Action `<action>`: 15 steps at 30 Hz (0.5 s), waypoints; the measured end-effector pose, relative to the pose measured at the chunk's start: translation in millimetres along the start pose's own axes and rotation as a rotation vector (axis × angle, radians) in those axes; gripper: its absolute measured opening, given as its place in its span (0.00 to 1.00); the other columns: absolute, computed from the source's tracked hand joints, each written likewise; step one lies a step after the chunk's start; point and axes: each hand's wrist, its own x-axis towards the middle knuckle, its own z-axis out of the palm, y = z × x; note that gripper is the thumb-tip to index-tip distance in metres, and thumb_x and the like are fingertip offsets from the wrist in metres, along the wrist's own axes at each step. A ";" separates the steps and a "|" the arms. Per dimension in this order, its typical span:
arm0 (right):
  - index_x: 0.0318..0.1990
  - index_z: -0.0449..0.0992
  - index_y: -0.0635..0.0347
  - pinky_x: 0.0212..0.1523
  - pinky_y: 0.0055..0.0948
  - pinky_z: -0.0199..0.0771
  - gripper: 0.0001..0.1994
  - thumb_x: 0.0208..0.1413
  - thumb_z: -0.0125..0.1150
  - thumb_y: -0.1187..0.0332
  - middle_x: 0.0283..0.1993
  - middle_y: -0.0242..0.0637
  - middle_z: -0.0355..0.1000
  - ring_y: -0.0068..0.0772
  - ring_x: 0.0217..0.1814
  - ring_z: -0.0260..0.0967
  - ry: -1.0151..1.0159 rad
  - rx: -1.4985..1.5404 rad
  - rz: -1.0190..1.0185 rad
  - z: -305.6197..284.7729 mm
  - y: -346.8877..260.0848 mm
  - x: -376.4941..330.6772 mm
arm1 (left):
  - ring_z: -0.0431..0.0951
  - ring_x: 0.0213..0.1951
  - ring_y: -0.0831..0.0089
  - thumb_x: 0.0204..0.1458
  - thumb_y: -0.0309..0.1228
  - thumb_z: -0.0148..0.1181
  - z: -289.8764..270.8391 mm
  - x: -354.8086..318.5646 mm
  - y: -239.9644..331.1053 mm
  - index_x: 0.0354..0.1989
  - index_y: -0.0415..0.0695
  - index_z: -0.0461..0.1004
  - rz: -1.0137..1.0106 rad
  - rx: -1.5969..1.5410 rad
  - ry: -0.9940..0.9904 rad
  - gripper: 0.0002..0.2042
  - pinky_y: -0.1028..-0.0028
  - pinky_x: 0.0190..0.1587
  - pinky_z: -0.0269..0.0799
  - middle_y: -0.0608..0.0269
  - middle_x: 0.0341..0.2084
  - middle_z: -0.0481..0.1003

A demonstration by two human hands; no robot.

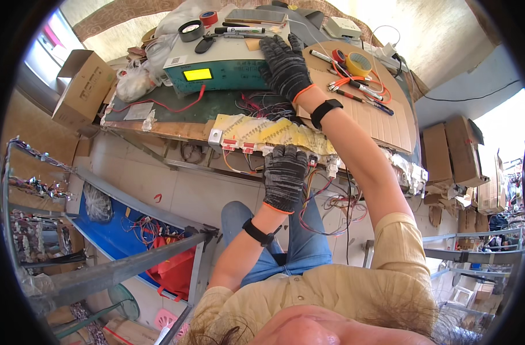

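My right hand (286, 68), in a dark grey striped glove, lies with fingers stretched over the right end of a teal and white electronic tester box (223, 73). A yellow screen (197, 74) glows on the box's front. My left hand (285, 177), gloved alike, is at the bench's front edge with its fingers bent together; what they hold is hidden. Beside it, red and white connectors (230, 144) sit along a yellow-taped strip (274, 131), with wires hanging below. Just right of my left hand a bundle of coloured wires (340, 202) dangles over the edge.
Markers and pens (363, 89), a yellow tape roll (358, 64) and an orange cable lie on cardboard (383, 123) at the right. Loose wires (262, 105) lie before the tester. Metal frames (124, 264) with a blue tray (110, 221) stand left; boxes (455, 150) stand right.
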 end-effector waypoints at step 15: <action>0.68 0.65 0.60 0.79 0.54 0.38 0.33 0.58 0.57 0.53 0.70 0.49 0.64 0.48 0.75 0.58 -0.058 -0.042 0.009 -4.9 -3.2 -0.1 | 0.77 0.49 0.57 0.47 0.31 0.60 -5.3 3.6 -2.3 0.39 0.44 0.79 -0.019 -0.032 -0.022 0.11 0.55 0.50 0.71 0.57 0.40 0.78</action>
